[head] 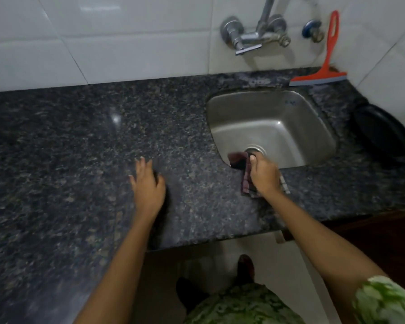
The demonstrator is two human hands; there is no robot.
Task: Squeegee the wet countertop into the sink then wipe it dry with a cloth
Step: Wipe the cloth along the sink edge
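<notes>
My right hand (264, 175) grips a dark maroon checked cloth (240, 162) at the front edge of the steel sink (222, 106); part of the cloth hangs over the sink's rim and part lies under my wrist on the counter. My left hand (147, 183) rests flat on the dark speckled granite countertop (68, 141), fingers spread, left of the sink. A red squeegee (325, 66) stands against the tiled wall behind the sink, blade down on the counter.
A chrome wall tap (253, 36) juts out above the sink, with a small blue-capped valve (311, 30) beside it. A black round lid or plate (384, 136) lies at the counter's right end. The counter's front edge runs above the floor and my feet.
</notes>
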